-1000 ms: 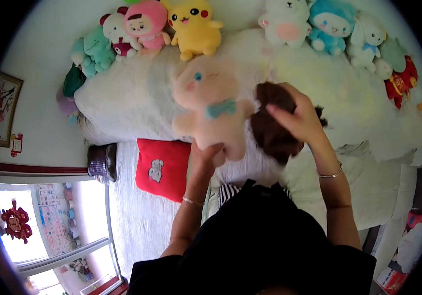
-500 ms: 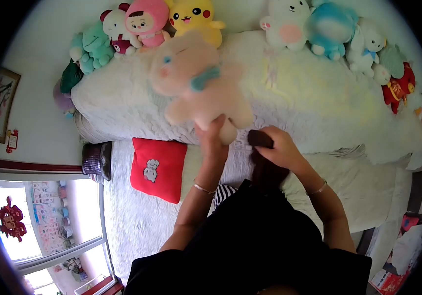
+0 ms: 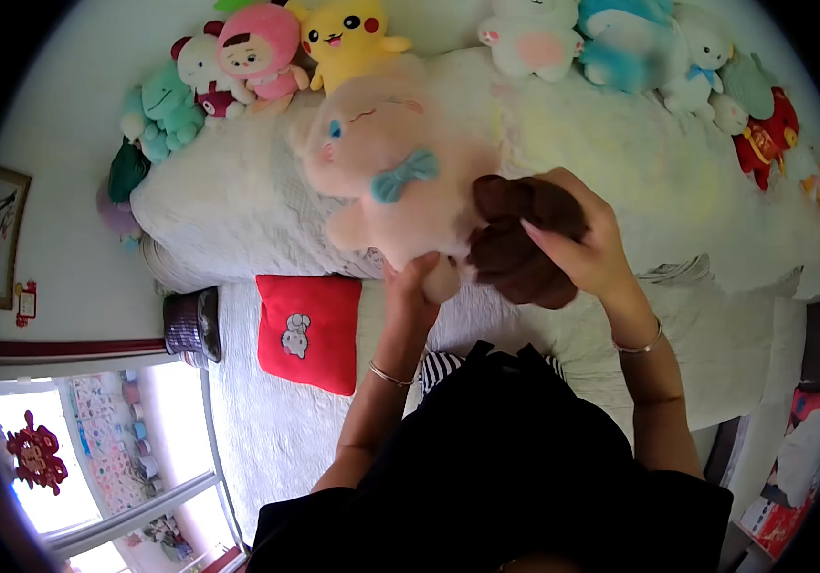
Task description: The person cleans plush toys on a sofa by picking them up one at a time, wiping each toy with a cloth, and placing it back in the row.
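A pale pink plush toy (image 3: 429,215) with a blue eye and a teal bow (image 3: 405,176) hangs tilted in front of me above the sofa. My left hand (image 3: 412,291) is closed round its lower end by a leg. In my right hand (image 3: 589,244) is a bunched dark brown cloth (image 3: 529,253), fingers wrapped over its outer side. The cloth overlaps the toy's right side from my view; whether it presses on the plush I cannot tell.
Plush toys line the sofa's back, among them a yellow one (image 3: 348,43), a pink-hooded one (image 3: 259,53) and a white bear (image 3: 531,38). A red cushion (image 3: 319,368) lies on the seat at left, with a dark cushion (image 3: 190,323) beyond it. A window (image 3: 105,458) is at lower left.
My right hand has raised the brown cloth from near my lap to the plush toy's side. The toy has turned slightly, its face showing more. My left hand keeps its hold.
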A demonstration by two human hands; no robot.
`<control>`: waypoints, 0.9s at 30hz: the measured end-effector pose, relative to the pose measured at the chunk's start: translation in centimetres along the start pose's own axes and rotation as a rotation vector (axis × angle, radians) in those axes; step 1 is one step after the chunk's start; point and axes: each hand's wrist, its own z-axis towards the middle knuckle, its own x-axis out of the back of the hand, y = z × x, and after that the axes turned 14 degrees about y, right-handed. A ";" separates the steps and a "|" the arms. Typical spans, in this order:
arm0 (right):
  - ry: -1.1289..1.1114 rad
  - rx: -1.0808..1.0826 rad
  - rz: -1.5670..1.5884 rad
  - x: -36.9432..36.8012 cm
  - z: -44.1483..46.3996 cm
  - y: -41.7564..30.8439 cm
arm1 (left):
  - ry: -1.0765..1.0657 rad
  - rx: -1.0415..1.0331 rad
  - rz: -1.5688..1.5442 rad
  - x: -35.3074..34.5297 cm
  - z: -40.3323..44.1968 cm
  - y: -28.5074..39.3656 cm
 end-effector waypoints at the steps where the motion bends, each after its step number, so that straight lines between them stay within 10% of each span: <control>1: -0.027 0.064 -0.073 0.0 0.8 0.3 | -0.010 0.001 0.002 0.0 -0.1 0.1; 5: -0.060 -0.134 -0.532 1.8 0.8 7.5 | -0.129 0.143 -0.098 2.9 0.2 0.1; 9: -0.004 -0.036 0.094 -0.6 -1.5 4.2 | -0.398 0.282 0.017 3.1 0.9 0.4; 11: -0.015 0.044 0.051 -0.2 -1.5 3.6 | -0.513 -0.080 0.560 2.1 2.2 1.3; 18: 0.038 0.407 -0.233 -1.3 -1.7 0.8 | -0.374 -0.501 0.741 2.4 1.6 2.9; 24: -0.032 0.472 -0.332 -1.9 -2.3 -1.3 | -0.039 -0.566 0.370 1.9 -1.7 2.7; 27: -0.032 0.456 -0.332 -2.3 -2.4 -2.0 | 0.042 -0.280 0.231 0.7 -3.2 5.8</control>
